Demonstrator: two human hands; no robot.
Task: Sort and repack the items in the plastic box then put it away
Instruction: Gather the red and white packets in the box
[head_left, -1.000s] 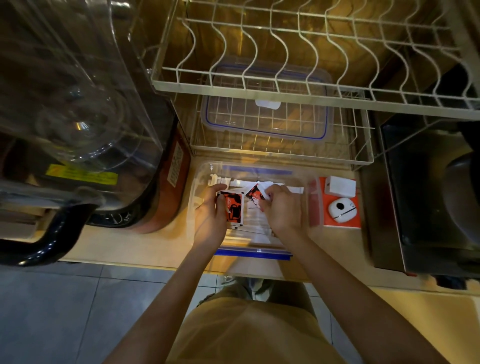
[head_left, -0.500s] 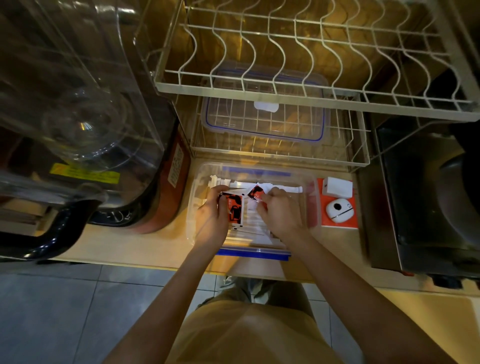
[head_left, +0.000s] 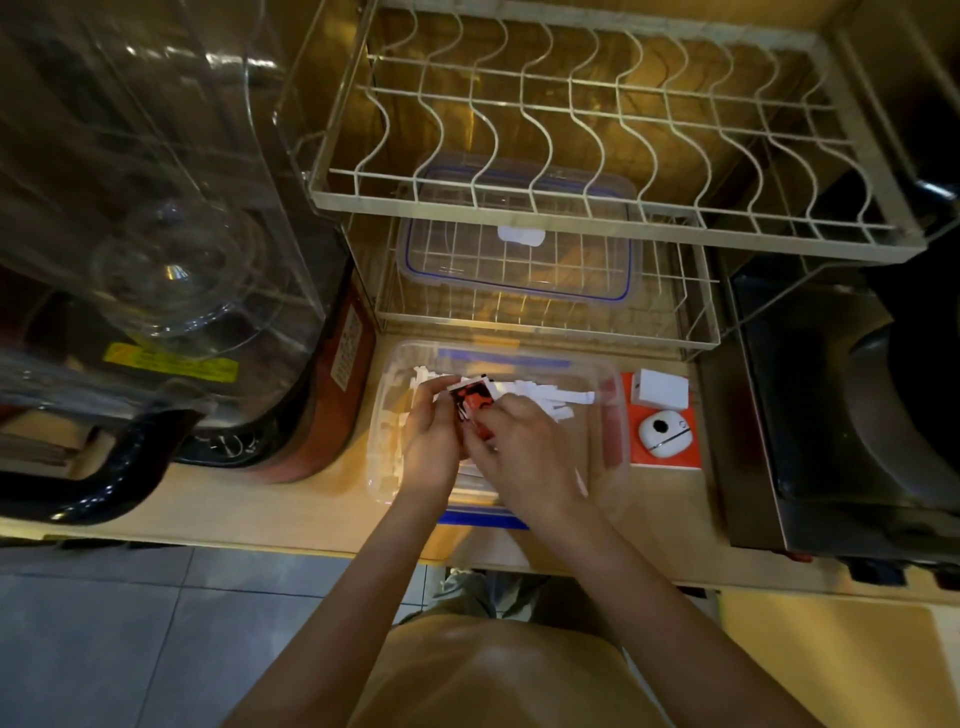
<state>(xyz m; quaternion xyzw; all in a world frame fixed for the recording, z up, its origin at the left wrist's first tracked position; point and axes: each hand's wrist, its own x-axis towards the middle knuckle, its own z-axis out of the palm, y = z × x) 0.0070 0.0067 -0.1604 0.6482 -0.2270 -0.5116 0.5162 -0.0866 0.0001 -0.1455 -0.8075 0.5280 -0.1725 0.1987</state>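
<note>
Both hands meet over the plastic box (head_left: 389, 415): left hand (head_left: 434, 447) and right hand (head_left: 519, 457) pinch red-and-black packets (head_left: 470, 397) together, likely squaring them into a stack.

single head view, looking steeply down, close over counter (head_left: 291, 499).
</note>
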